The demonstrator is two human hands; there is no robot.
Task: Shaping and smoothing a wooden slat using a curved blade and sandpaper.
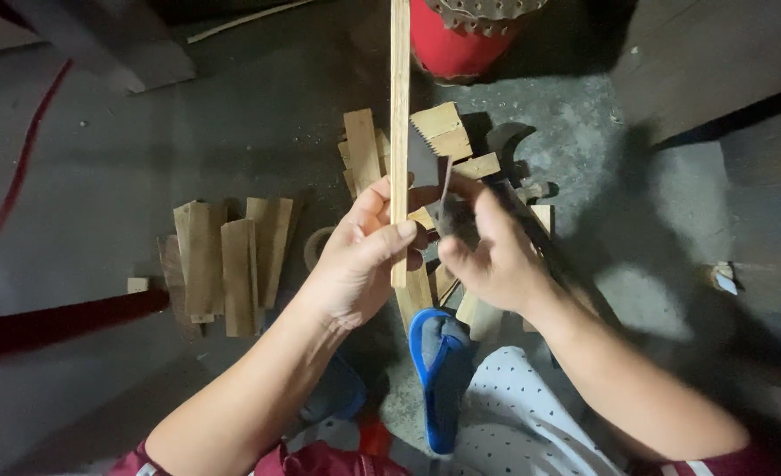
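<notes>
No package, label or sign shows clearly; a small pale scrap point(723, 278) lies on the floor at the right edge, too small to read.

At the centre of the frame the left hand point(355, 269) is closed around a long thin wooden strip point(399, 106), thumb across its front and fingers wrapped behind, gripping near its lower end. The strip stands almost vertical in the picture, its long axis running from the hand straight up to the top edge. The right hand point(492, 256) is closed on a dark toothed blade point(423, 163), held just right of the strip; the blade points up and slightly left, its serrated edge close against the strip, though whether it touches cannot be told.

Behind the hands lies a heap of short wood offcuts point(447, 132), and left of centre a second pile of flat wooden slats point(227, 260) lies side by side. A blue sandal point(443, 370) sits at lower centre, beside dotted white cloth point(531, 423). A red cylinder point(456, 40) stands at top centre. The surface is a grey, dusty concrete floor point(108, 159), dimly lit, with a red cord point(20, 167) curving at upper left.
</notes>
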